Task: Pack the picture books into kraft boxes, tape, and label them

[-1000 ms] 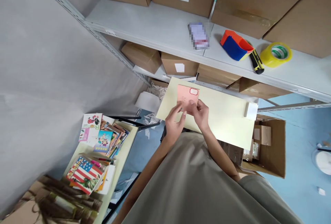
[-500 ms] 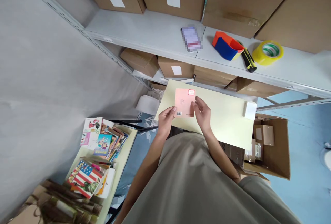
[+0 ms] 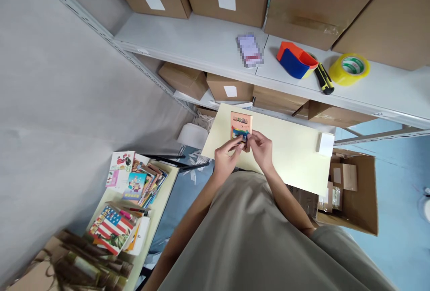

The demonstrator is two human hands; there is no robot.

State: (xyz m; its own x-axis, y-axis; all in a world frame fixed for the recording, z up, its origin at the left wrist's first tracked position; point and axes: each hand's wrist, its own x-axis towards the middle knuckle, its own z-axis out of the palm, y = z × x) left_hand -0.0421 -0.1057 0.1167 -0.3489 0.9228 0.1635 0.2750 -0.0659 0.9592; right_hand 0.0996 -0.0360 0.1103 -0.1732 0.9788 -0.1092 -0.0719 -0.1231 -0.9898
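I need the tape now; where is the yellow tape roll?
The yellow tape roll lies on the white shelf, far right in the head view, beside the yellow-black knife.

The small book [image 3: 241, 128] held between the left hand [image 3: 225, 160] and right hand [image 3: 263, 149] has a smooth printed paper cover with a slight sheen. The tabletop [image 3: 292, 152] beneath the hands is matt, smooth, pale yellow laminate. Above the hands, the shelf [image 3: 201, 42] is matt painted metal carrying plain brown cardboard boxes [image 3: 316, 10]. The tape roll [image 3: 349, 67], to the upper right of the hands, is glossy yellow plastic.
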